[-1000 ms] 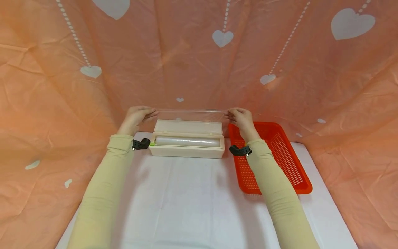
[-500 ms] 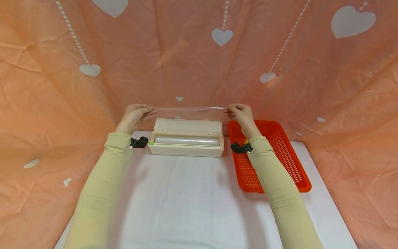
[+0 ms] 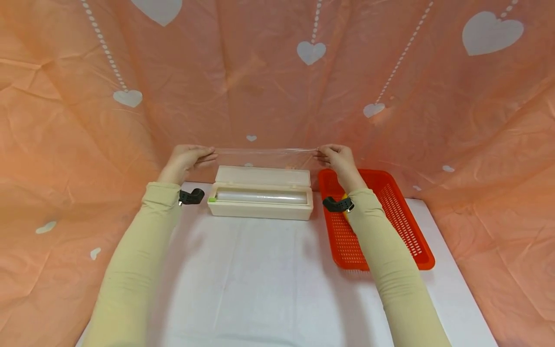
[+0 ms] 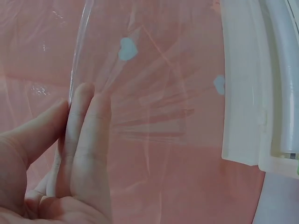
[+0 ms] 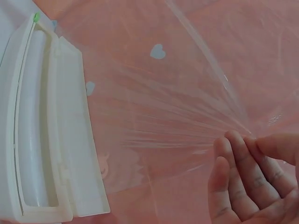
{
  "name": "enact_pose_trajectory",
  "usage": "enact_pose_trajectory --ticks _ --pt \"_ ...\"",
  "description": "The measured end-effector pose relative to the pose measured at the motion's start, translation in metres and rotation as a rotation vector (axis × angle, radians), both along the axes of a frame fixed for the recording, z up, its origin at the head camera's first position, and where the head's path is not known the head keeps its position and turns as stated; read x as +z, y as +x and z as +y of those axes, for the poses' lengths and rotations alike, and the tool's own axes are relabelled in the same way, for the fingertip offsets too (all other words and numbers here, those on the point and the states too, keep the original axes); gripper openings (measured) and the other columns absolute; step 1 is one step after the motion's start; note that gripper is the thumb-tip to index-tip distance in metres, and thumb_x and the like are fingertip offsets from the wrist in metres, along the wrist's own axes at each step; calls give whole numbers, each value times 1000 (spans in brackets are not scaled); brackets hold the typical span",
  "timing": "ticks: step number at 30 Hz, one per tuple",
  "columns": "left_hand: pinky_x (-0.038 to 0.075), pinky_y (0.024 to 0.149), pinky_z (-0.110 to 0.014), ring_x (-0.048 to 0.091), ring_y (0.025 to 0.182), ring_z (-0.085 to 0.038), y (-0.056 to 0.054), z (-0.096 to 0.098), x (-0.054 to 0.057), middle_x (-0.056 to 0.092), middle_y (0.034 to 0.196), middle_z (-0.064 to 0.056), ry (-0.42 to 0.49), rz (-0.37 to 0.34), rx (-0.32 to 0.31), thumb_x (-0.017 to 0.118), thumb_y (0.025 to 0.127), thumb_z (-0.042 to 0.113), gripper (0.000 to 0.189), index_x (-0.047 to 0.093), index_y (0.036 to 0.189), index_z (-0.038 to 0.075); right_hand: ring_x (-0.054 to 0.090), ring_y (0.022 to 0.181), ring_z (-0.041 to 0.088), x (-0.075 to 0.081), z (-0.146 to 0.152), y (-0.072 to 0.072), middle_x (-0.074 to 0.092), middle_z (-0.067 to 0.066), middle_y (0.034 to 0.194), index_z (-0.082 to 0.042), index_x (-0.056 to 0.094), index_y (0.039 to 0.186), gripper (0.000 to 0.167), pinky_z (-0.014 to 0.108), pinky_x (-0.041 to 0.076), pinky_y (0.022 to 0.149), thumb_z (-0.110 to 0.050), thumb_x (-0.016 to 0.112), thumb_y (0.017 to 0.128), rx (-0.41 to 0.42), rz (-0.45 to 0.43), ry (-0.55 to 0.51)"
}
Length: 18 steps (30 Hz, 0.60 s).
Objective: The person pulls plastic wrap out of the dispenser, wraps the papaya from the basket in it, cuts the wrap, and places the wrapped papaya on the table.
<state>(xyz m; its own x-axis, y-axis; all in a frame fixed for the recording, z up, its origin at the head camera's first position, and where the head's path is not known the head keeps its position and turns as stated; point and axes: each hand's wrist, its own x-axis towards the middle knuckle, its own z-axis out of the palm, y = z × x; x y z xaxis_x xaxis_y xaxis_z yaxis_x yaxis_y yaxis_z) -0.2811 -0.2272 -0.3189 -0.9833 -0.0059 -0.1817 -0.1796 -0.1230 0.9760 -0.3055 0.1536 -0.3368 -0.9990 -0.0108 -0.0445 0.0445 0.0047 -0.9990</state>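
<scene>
A sheet of clear plastic wrap (image 3: pixel 266 151) stretches level between both hands, above and behind a cream dispenser box (image 3: pixel 260 211). My left hand (image 3: pixel 188 159) pinches one end of its edge between thumb and fingers. At the other end my right hand (image 3: pixel 338 161) pinches the opposite corner; creases fan out from those fingertips in the right wrist view. Inside the box lies a roll of wrap (image 3: pixel 262 196), and the lid (image 3: pixel 263 176) is tipped back. A small green piece (image 3: pixel 212 199) sits at the box's left front corner.
To the right stands a red perforated basket (image 3: pixel 403 217), partly under the right forearm, with something yellow (image 3: pixel 345 196) in it mostly hidden. An orange curtain with white hearts (image 3: pixel 277 96) hangs behind the white table (image 3: pixel 260 274).
Both hands have risen slightly with the wrap held taut between them, and the left wrist has shifted a little left. The box and basket stay put.
</scene>
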Motion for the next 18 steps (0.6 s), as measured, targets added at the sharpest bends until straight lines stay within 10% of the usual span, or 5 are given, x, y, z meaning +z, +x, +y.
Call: enact_pose_trajectory --ticks 6,18 --pt "52 88 -31 68 93 -18 1 -3 3 71 94 -4 35 -21 -4 59 94 3 44 45 134 -12 63 102 30 1 0 0 68 15 104 7 59 119 32 46 45 99 -17 55 99 2 20 27" --pt "50 90 -30 67 98 -20 -1 2 5 71 95 -6 112 -3 32 60 93 2 48 43 136 -12 64 99 30 7 3 -5 69 11 99 7 59 120 31 46 45 99 -15 55 98 13 9 33"
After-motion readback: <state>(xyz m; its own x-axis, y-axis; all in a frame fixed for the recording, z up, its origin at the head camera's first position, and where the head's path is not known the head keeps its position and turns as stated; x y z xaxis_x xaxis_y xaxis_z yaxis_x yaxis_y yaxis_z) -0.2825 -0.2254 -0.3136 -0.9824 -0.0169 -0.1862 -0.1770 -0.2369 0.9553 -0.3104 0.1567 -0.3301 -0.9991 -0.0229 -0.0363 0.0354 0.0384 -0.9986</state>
